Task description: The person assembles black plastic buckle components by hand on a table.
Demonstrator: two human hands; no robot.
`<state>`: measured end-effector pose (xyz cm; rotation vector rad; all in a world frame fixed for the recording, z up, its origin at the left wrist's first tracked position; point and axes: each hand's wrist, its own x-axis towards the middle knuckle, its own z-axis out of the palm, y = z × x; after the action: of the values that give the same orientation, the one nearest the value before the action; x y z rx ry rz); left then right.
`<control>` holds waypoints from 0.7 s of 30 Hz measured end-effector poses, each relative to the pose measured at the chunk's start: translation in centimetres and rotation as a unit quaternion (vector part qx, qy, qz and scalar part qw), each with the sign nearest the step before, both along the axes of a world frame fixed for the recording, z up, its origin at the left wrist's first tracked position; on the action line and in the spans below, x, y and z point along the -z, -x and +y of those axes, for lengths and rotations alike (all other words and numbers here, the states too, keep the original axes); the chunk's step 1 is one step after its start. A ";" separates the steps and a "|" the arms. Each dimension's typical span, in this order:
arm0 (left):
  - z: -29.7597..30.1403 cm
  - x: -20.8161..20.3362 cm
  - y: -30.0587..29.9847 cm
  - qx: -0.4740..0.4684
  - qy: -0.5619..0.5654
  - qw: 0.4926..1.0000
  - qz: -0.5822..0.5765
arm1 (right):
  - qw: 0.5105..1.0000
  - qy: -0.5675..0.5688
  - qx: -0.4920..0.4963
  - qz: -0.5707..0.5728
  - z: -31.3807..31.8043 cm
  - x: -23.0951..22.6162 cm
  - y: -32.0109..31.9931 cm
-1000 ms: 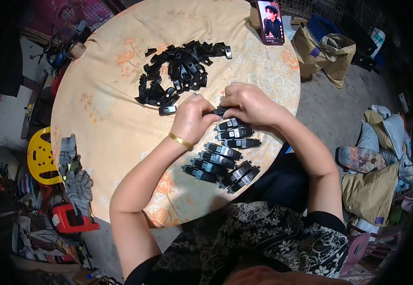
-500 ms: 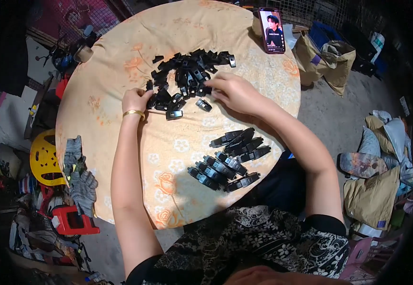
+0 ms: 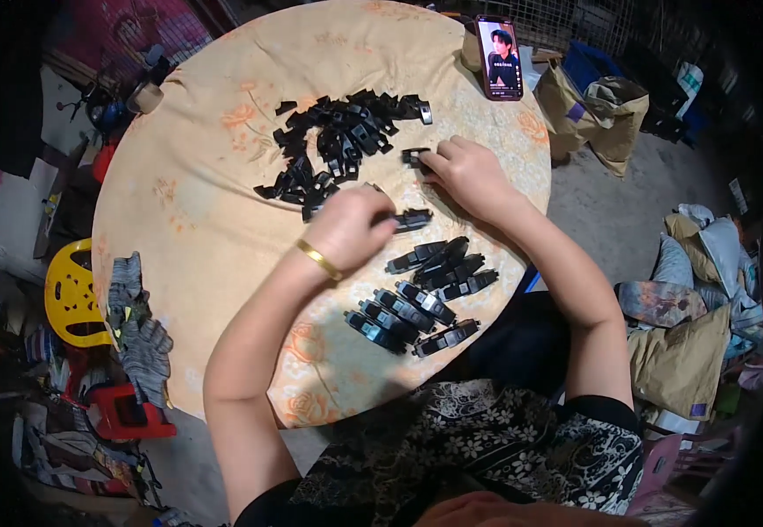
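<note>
My left hand (image 3: 355, 230), slightly blurred, is curled with its fingertips at a long black plastic part (image 3: 412, 220), which it seems to grip just above the table. My right hand (image 3: 474, 180) pinches a smaller black plastic piece (image 3: 413, 158) between thumb and fingers, to the right of the pile. A loose pile of black plastic pieces (image 3: 338, 127) spreads over the middle of the table, partly hidden behind my left hand. Nearer to me, longer black parts (image 3: 399, 309) lie side by side in slanting rows.
The round table has a cream flowered cloth (image 3: 188, 263). A phone (image 3: 499, 58) stands at its far right edge, playing a video. Grey knitted gloves (image 3: 140, 329) hang over the left edge. Paper sacks (image 3: 680, 360) and a yellow stool (image 3: 72, 290) stand around it.
My left hand has moved right, from the pile's left side to its near right, where a long black part now shows. My right hand has drawn away from the pile with a small piece.
</note>
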<state>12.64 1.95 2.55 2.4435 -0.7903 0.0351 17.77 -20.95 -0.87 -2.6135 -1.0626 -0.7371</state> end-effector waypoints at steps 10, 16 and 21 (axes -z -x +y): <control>-1.5 2.7 1.0 -0.057 0.064 0.995 -0.041 | 0.970 -0.173 -0.041 0.164 -1.0 0.2 2.2; -1.4 3.0 1.0 -0.058 0.072 0.994 -0.049 | 0.962 -0.149 -0.089 0.211 -1.1 -1.0 4.2; -1.2 2.7 0.9 -0.062 0.081 0.995 -0.021 | 0.976 -0.084 -0.070 0.191 -1.4 -2.0 4.3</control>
<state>11.78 0.73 -0.12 2.3401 -0.6278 0.1897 13.50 -22.31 1.15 -2.3746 -1.0043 -0.2634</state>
